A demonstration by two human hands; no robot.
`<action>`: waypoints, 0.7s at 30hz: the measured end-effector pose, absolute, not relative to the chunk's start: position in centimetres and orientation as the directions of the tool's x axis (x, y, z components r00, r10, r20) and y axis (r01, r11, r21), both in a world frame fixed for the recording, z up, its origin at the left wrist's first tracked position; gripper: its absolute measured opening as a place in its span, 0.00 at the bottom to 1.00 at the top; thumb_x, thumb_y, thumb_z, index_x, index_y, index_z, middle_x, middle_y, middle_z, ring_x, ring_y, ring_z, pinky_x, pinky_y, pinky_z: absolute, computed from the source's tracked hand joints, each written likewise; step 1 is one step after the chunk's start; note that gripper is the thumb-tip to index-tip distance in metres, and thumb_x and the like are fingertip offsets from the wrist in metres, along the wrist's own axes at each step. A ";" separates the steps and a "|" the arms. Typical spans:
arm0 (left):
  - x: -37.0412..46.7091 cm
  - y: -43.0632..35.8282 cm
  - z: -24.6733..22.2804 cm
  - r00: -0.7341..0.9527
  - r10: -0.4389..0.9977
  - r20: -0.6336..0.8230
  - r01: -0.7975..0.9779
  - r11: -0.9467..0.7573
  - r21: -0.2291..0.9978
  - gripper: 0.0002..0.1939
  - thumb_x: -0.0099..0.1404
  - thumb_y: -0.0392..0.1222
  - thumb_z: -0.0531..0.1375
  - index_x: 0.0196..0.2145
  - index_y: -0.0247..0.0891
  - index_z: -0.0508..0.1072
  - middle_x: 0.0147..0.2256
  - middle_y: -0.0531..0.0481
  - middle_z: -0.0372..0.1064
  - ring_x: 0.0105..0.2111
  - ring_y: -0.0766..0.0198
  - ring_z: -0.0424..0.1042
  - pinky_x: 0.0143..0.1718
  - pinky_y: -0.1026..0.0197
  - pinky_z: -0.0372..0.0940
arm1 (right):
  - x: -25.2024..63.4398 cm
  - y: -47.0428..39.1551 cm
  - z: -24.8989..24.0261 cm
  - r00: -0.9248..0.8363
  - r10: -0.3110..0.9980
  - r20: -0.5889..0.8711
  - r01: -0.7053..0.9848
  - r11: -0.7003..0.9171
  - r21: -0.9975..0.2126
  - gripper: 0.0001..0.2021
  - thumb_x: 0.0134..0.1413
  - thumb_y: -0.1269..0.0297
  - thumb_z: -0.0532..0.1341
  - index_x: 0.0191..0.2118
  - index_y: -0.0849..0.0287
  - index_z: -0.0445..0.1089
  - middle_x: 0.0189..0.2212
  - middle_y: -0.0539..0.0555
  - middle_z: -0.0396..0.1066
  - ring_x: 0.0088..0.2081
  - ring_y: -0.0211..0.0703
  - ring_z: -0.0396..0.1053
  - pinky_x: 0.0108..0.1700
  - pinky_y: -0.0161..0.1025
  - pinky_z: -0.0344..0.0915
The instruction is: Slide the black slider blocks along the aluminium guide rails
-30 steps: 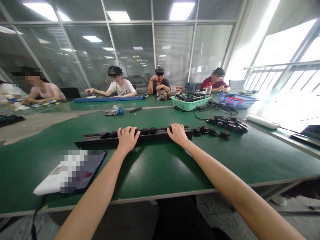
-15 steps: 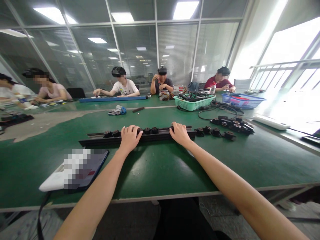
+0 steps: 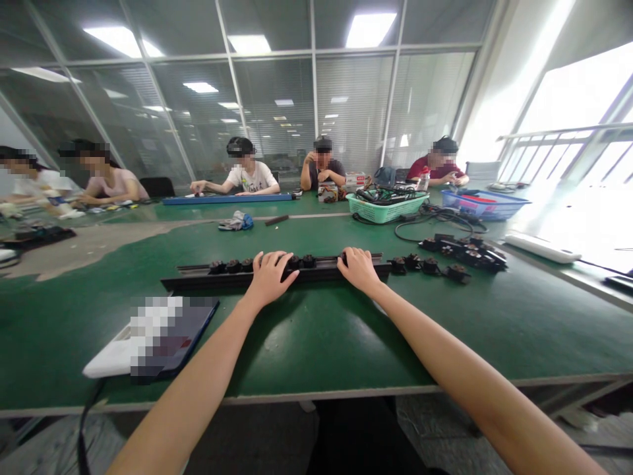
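Observation:
A long black rail (image 3: 222, 282) lies across the table before me, its channel facing up. Several small black socket-like modules (image 3: 233, 266) sit along it, to the left of my left hand and between my hands. My left hand (image 3: 271, 277) curls over the middle of the row, thumb on the near side, around one black module that its fingers partly hide. Farther right along the rail, my right hand (image 3: 359, 267) has its fingers bent around another black module (image 3: 342, 261), mostly covered. Several loose modules (image 3: 430, 266) lie just beyond the rail's right end.
More black modules (image 3: 465, 252) are heaped at the right. Behind stand a green basket (image 3: 380, 210) of cables and a blue basket (image 3: 484, 206). A tablet-like device (image 3: 198, 330) lies near left; gloves (image 3: 236, 221) lie farther back. Several people sit across the table (image 3: 306, 356).
My left hand has slid right along the row of modules, uncovering another one on its left. My right hand stays at nearly the same place on the rail. The view has shifted slightly.

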State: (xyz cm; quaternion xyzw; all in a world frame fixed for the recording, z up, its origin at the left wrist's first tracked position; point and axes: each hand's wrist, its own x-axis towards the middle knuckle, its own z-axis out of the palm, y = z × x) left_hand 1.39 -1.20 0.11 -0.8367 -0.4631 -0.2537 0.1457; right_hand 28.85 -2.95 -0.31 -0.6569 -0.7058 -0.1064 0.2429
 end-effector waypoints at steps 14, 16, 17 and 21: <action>1.3 -1.2 0.1 0.441 0.719 0.538 0.850 -0.527 0.008 0.28 0.74 0.57 0.50 0.65 0.42 0.67 0.60 0.39 0.67 0.63 0.47 0.61 0.70 0.41 0.40 | 29.1 -2.9 -0.3 0.041 0.880 0.473 0.979 0.060 -0.197 0.16 0.69 0.56 0.53 0.43 0.63 0.71 0.44 0.65 0.76 0.49 0.56 0.70 0.53 0.46 0.55; 1.3 -1.2 0.1 0.440 0.719 0.538 0.850 -0.527 0.010 0.28 0.74 0.57 0.50 0.65 0.42 0.67 0.60 0.39 0.67 0.63 0.47 0.61 0.70 0.40 0.40 | 29.2 -2.8 -0.3 0.044 0.879 0.476 0.978 0.059 -0.199 0.15 0.69 0.56 0.54 0.44 0.63 0.71 0.44 0.65 0.76 0.49 0.55 0.70 0.53 0.46 0.55; 1.3 -1.2 0.1 0.440 0.719 0.538 0.849 -0.528 0.011 0.28 0.74 0.57 0.50 0.65 0.42 0.67 0.60 0.39 0.67 0.63 0.48 0.61 0.70 0.41 0.40 | 29.2 -2.8 -0.3 0.043 0.879 0.475 0.978 0.061 -0.201 0.15 0.69 0.56 0.54 0.44 0.63 0.71 0.45 0.65 0.76 0.49 0.55 0.70 0.53 0.46 0.55; 1.3 -1.2 0.1 0.443 0.717 0.539 0.848 -0.530 0.008 0.28 0.75 0.57 0.50 0.65 0.42 0.67 0.59 0.39 0.67 0.63 0.48 0.61 0.70 0.41 0.40 | 29.3 -2.8 -0.3 0.042 0.877 0.479 0.977 0.064 -0.202 0.16 0.69 0.55 0.54 0.44 0.63 0.71 0.44 0.64 0.76 0.50 0.55 0.70 0.54 0.46 0.55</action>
